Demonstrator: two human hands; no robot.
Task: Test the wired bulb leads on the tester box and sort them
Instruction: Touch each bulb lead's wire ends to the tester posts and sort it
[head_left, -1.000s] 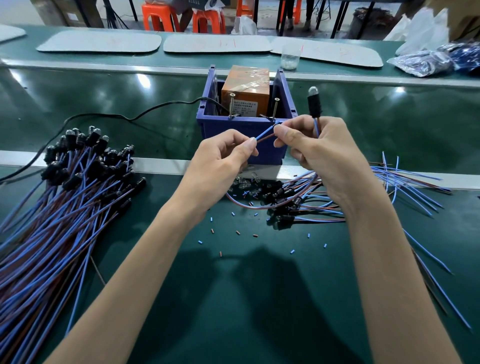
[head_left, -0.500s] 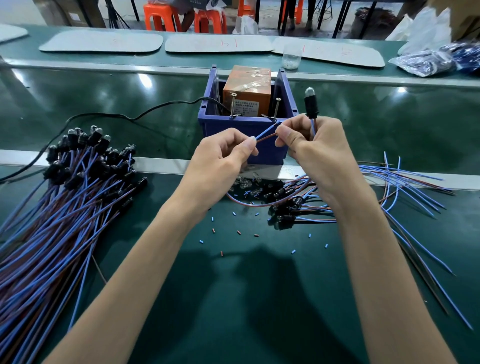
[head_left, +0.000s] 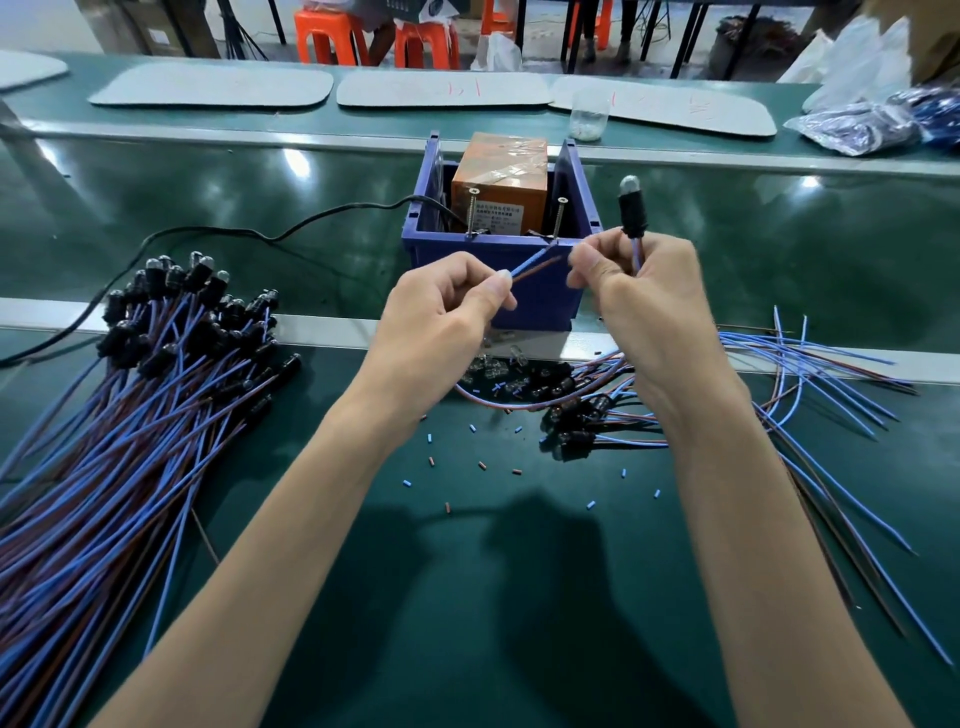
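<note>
The left hand (head_left: 441, 322) pinches the two wire ends (head_left: 535, 262). The right hand (head_left: 644, 312) pinches the wire, its bulb (head_left: 631, 205) sticking up above the fingers. The blue box (head_left: 535, 306) sits just behind.

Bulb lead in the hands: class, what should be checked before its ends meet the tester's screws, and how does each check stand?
1. Bulb upright above the right hand: ok.
2. Left hand pinches both wires: ok.
3. One wire end on each screw: not ok, left screw untouched.
4. Wire ends stripped: cannot tell.
5. Bulb lit: not ok.
6. Cable enters tester box: ok.
</note>
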